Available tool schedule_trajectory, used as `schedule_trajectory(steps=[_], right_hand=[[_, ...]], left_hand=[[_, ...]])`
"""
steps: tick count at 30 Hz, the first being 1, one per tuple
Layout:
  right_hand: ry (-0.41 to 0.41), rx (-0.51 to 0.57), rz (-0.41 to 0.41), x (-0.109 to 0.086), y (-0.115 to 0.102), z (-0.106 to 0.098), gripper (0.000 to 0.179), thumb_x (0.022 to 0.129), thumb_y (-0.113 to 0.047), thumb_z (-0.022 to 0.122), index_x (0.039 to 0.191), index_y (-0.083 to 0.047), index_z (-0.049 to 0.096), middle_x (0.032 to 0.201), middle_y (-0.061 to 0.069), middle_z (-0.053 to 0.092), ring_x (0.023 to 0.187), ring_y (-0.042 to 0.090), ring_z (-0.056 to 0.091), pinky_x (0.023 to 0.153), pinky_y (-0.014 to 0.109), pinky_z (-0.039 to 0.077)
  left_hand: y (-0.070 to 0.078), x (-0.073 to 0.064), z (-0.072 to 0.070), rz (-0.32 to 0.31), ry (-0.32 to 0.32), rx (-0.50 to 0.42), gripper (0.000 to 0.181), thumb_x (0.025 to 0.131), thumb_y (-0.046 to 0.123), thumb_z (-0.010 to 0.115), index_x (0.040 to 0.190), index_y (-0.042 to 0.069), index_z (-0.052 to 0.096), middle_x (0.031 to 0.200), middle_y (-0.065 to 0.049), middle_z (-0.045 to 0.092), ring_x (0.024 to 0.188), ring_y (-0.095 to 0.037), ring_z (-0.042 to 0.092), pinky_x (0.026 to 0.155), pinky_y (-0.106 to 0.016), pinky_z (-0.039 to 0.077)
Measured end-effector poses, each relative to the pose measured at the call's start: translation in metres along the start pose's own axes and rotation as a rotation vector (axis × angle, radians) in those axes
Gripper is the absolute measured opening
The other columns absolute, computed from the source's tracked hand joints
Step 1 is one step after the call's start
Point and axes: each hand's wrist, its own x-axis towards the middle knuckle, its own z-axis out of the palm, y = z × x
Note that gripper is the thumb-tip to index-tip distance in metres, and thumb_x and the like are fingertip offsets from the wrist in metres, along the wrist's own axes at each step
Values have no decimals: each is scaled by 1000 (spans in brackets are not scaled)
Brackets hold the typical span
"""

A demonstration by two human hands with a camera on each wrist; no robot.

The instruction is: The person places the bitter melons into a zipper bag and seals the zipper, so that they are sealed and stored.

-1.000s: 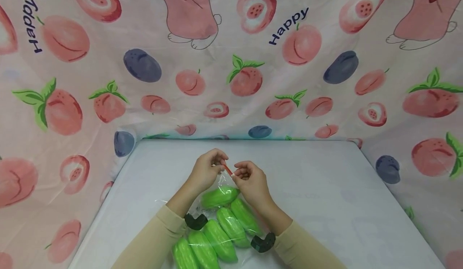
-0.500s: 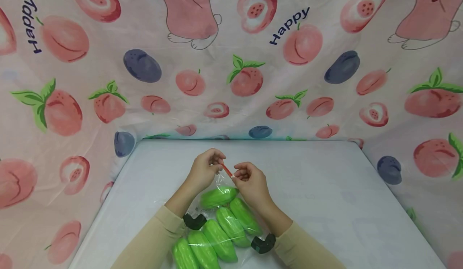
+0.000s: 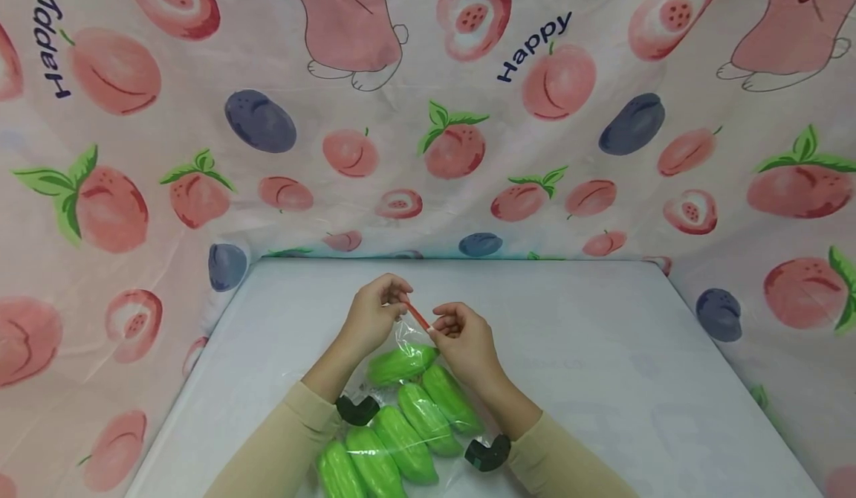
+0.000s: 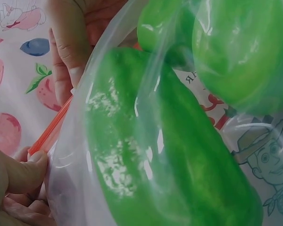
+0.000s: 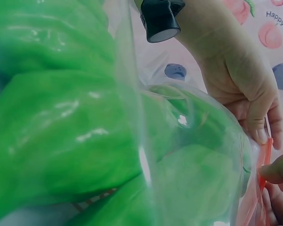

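Observation:
A clear zip bag with a red strip along its mouth holds several long, glossy green vegetable-like pieces. My left hand pinches the left end of the strip between thumb and fingers. At the other end, my right hand pinches it too, its other fingers loosely bent. In the left wrist view the red strip stretches between both thumbs. Large ridged green pieces fill the bag there. The right wrist view has the left hand beyond the bag.
Under the bag lies a white tabletop, with a printed cartoon figure showing through in the left wrist view. A fruit-patterned cloth hangs at the back and sides. Black wrist cameras sit close over the bag.
My left hand has slid slightly left, so more of the red strip shows between the hands. The topmost green piece has shifted a little left. The right hand is almost still.

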Motion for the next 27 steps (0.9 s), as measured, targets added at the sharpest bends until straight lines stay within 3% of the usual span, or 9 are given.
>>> schedule_trajectory(steps=[3,11,19,27], right_hand=[[-5,2,-6,0,2,0,27,92,5,79,115,-6,73,94,10,72,83,18,67,73,19,57],[-15,-15,1,1,4,0,26,93,4,78,116,-5,73,96,10,72,84,17,66,73,19,57],[-22,-19,19,-2,3,-4,27,93,5,77,118,-1,72,96,11,72,85,17,66,74,20,58],[-29,-32,28,-5,4,-7,25,93,4,78,117,1,71,96,11,72,84,18,66,73,20,57]], left_hand=[[-1,0,-1,-4,9,-1,26,97,-14,65,111,6,71,98,-11,69,97,-40,70,72,-25,58],[0,1,-3,-4,30,15,25,96,-14,66,112,3,71,96,-9,68,88,-20,67,71,-24,58],[0,2,-6,-8,47,3,26,95,-15,68,110,6,72,96,-8,68,88,-19,66,70,-23,58],[-1,2,-8,-11,45,-12,25,94,-16,67,111,3,71,98,-15,69,87,-20,67,71,-22,58]])
